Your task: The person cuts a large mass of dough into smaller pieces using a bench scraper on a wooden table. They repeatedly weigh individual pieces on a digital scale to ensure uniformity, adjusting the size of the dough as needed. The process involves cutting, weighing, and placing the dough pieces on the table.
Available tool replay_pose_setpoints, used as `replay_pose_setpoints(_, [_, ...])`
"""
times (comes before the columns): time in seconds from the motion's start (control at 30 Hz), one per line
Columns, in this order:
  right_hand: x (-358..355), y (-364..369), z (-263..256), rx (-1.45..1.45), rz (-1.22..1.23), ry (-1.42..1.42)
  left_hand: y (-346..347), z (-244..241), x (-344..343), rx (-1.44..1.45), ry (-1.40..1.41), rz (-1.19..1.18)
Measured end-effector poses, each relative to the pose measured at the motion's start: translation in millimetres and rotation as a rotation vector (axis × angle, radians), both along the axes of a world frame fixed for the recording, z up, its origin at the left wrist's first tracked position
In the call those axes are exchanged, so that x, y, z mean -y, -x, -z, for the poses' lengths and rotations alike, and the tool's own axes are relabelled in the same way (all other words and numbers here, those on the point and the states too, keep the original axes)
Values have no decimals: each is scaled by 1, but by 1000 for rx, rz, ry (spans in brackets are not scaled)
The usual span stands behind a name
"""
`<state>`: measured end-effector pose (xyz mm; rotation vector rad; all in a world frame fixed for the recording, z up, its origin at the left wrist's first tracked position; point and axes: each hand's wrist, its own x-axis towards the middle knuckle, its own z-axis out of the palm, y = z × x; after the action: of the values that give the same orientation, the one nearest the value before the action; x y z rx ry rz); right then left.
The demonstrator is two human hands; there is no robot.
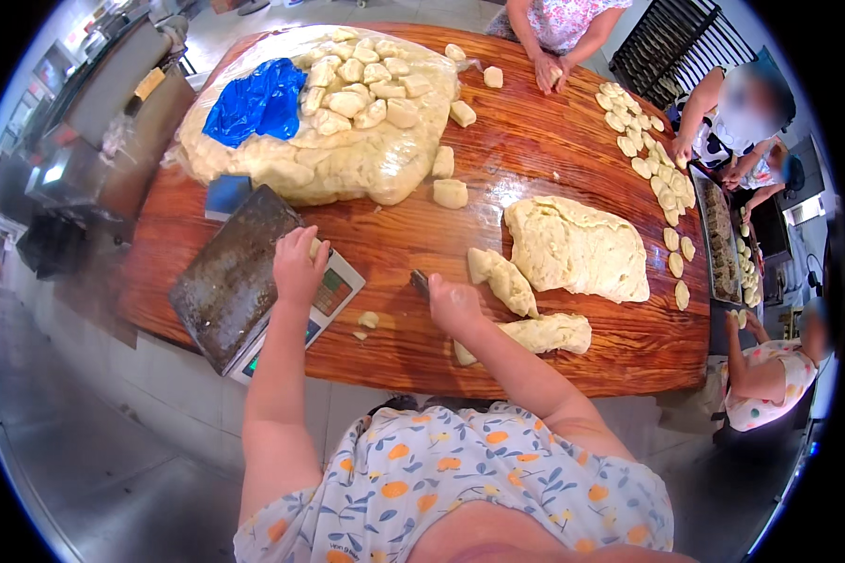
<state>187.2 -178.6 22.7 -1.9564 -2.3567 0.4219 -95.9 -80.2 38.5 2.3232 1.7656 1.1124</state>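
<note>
My left hand [299,264] is over the right edge of a worn metal tray on a digital scale [336,287], its fingers around a piece of dough [315,248]. My right hand [454,302] grips a tool by its dark handle [420,281]; the rest of the tool is hard to make out. Two strips of dough lie to its right, one slanting [503,281] and one partly behind my forearm [553,333]. Beyond them sits a large dough slab [577,248]. Small dough scraps [368,320] lie between the scale and my right hand.
A plastic-covered dough mass [289,165] bears cut dough pieces [348,103] and a blue plastic bag [257,102]. A blue block [227,195] stands by the tray [236,281]. Flattened dough rounds [669,186] line the right edge of the wooden table [394,239]. Several people work around it.
</note>
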Motion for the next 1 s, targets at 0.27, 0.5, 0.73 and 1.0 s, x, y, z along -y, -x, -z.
replay_pose_setpoints(0.27, [0, -15, 9, -88, 58, -39, -29, -21, -13, 1785, 612, -68])
replay_pose_setpoints(0.5, [9, -37, -9, -269, 164, -87, -100, 16, -29, 2232, 1147, 15])
replay_pose_setpoints(0.73, [14, -81, -33, -367, 263, -145, -169, -3, -125, 1852, 1169, 54])
replay_pose_setpoints(1.0, [14, -126, -46, -449, 392, -126, -244, -50, -272, 1870, 907, 103])
